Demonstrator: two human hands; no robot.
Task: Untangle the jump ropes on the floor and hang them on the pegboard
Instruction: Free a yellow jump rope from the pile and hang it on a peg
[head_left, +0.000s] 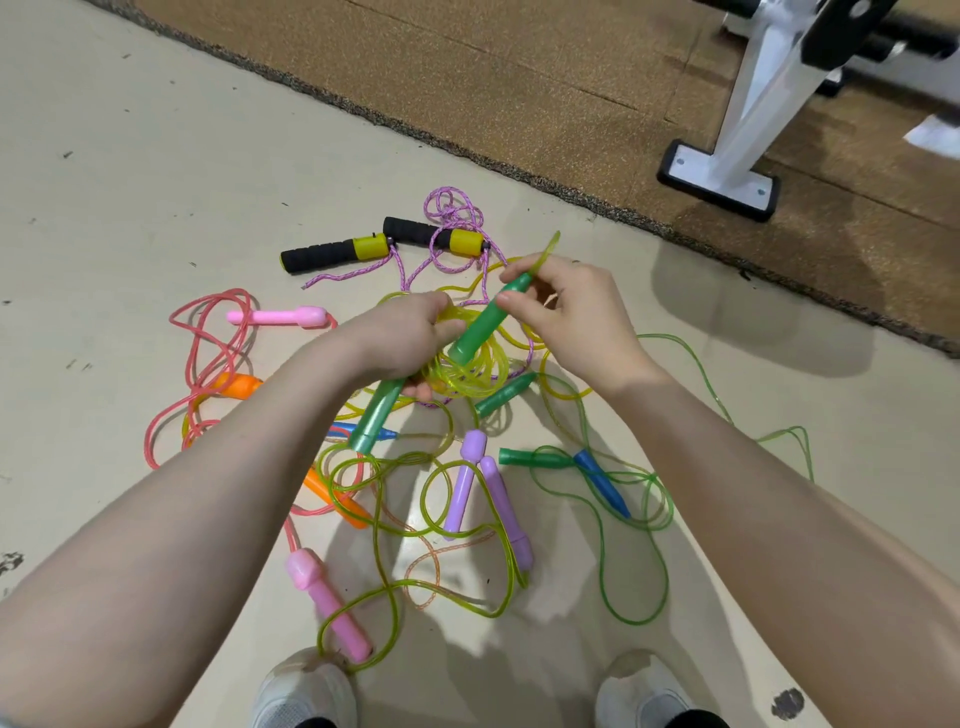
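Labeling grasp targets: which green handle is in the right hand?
The upper light-green handle, pinched by the right hand. The left hand holds its twin; darker green handles lie on the floor.

Both your forearms reach forward and converge above the tangled ropes (441, 467) on the floor. Your left hand (405, 332) sits just left of the green handle (485, 322), fingers curled round a bunch of yellow-green cord, palm turned inward. Your right hand (566, 312) is just right of that handle, thumb and fingertips pinching its upper end, wrist slightly bent.
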